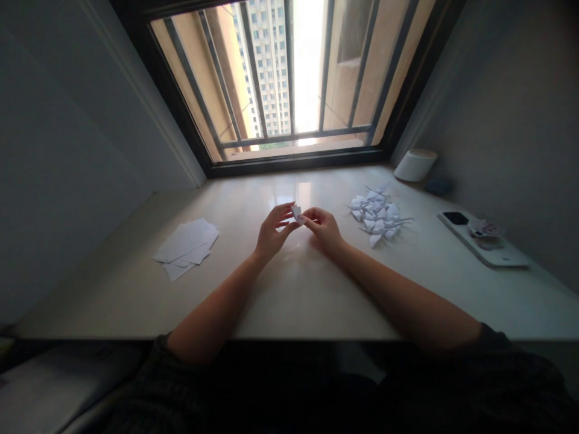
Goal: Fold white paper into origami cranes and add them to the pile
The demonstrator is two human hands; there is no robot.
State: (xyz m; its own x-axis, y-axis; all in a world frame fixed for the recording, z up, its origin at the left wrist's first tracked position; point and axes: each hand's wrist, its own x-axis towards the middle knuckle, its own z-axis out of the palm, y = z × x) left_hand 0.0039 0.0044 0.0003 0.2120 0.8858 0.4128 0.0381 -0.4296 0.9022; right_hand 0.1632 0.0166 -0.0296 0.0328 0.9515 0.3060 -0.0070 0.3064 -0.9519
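Between my two hands, above the middle of the white sill, is a small folded piece of white paper point(296, 212). My left hand point(275, 229) has its thumb and fingers closed around the paper's left and lower side. From the right, my right hand point(324, 226) pinches the same paper between thumb and index finger. Off to the left lies a loose stack of flat white paper sheets point(187, 244). To the right is a heap of small folded white paper pieces point(379, 214), some with thin pointed ends.
A phone point(482, 241) lies at the right with a crumpled-looking item point(486, 229) on it. Near the window's right corner stands a white cylindrical object point(415, 165), beside a dark bluish thing point(438, 186). A barred window point(294, 158) borders the far edge of the sill point(289, 301).
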